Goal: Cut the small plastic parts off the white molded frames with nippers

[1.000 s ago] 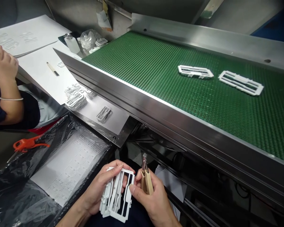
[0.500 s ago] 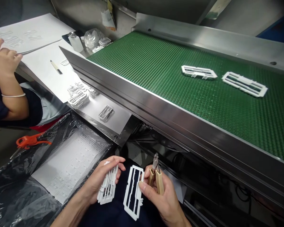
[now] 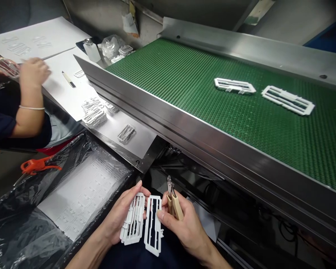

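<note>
My left hand point(image 3: 116, 215) is closed round a small stack of white plastic frames point(image 3: 133, 220) with long slots. Just to the right, my right hand point(image 3: 184, 224) pinches a single white plastic frame point(image 3: 152, 226) by its right edge, between thumb and fingers. That same hand also keeps a pair of nippers point(image 3: 174, 205) with cream handles in its palm, jaws pointing up. The single frame is close beside the stack; whether they touch I cannot tell. Both hands are low in the view, over my dark clothing.
A green conveyor belt point(image 3: 196, 89) with steel side walls carries several white frames point(image 3: 288, 100). Left of it, more frames point(image 3: 93, 112) are piled on a paper-covered table. A black-bagged box point(image 3: 81, 194) and orange air gun point(image 3: 37, 165) are nearer. A co-worker's hand point(image 3: 35, 73) works at left.
My right hand has moved left with the single frame and nippers, closer to the stack. My left hand has shifted slightly right. The co-worker's hands have moved and now hold a white frame.
</note>
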Tool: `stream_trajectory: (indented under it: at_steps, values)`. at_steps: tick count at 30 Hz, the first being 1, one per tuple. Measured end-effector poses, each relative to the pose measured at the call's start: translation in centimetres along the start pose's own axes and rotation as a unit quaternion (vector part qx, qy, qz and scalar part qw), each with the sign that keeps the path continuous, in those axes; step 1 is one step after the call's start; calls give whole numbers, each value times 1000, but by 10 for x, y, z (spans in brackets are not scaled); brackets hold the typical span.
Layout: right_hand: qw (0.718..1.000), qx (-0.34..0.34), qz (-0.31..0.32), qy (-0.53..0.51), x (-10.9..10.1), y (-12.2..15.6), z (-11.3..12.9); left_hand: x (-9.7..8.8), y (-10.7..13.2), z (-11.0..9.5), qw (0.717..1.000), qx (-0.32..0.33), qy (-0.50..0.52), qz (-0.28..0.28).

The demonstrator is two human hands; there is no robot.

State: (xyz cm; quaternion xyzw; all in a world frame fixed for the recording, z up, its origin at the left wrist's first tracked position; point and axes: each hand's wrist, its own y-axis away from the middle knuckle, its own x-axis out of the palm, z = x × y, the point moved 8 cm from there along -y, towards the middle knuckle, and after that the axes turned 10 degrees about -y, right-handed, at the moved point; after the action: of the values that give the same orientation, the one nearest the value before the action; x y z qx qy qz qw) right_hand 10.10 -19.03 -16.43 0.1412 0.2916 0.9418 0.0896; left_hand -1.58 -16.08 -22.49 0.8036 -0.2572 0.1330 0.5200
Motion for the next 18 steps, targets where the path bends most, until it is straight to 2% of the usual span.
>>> stream_trajectory:
  at_steps: [7, 12, 18]
  values:
    - [999, -9, 30, -39, -1, -4, -6, -1, -1, 2, 1000, 7, 8, 3]
    - [990, 13, 74, -121, 13, -6, -19, 2, -5, 9, 998, -4, 59, 18]
    - [999, 23, -6, 29, 14, -13, -26, 4, -5, 14, 996, 16, 91, 16]
